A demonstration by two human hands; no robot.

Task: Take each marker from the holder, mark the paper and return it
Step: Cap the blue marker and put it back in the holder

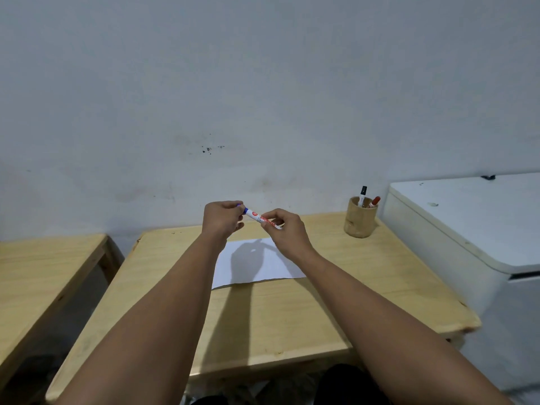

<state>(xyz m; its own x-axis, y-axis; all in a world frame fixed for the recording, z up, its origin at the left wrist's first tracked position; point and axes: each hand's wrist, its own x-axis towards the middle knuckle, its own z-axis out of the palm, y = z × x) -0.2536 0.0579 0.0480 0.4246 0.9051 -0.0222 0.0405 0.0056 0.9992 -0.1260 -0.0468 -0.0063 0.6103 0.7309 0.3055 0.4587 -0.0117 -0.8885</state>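
Note:
Both hands hold one white marker (256, 216) with a blue cap above the white paper (257, 266). My left hand (223, 219) pinches the blue cap end. My right hand (285, 229) grips the barrel. The marker is roughly level, tilted down to the right. The paper lies flat on the wooden table (292, 314), with the hands' shadow on it. A wooden holder (360, 222) stands at the table's back right. It holds a black-capped marker (362, 195) and a red-capped marker (374, 201).
A white appliance (473, 229) stands right against the table's right side. A second wooden table (43, 267) is at the left, with a gap between. A grey wall (263, 97) runs close behind both tables.

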